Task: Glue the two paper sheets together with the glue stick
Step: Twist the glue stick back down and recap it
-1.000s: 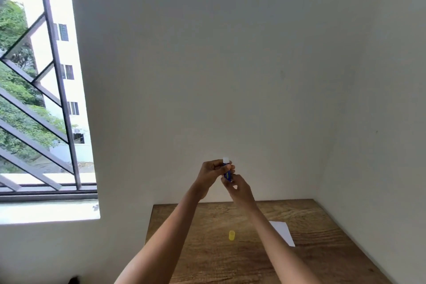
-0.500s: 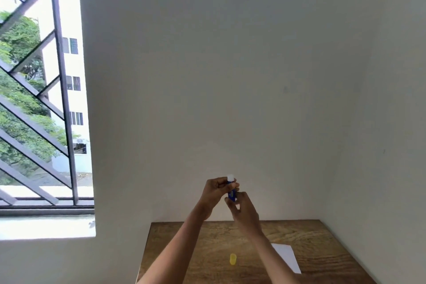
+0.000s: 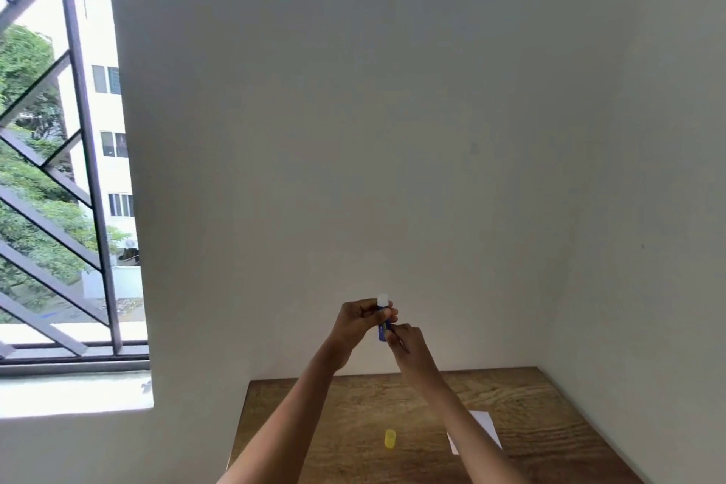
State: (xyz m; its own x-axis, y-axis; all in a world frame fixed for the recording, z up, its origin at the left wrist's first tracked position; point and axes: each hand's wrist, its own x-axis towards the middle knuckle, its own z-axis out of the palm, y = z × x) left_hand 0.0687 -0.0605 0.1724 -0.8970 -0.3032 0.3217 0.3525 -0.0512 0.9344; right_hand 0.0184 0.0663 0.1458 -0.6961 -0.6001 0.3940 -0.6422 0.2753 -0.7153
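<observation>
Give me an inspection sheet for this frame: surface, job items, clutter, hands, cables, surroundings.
Surface: wooden table set in a corner, only partly in view.
Job's things: blue glue stick held upright in the air, white glue end showing at the top; yellow cap lying on the table, off the stick; white paper flat on the table, partly behind the right forearm; cannot tell whether it is one sheet or two.
Clutter: nothing seen.
Hands: left hand grips the stick's upper part; right hand holds its lower end.
Cables: nothing seen.
Surroundings: plain wall; barred window on the left, trees and a building outside.
</observation>
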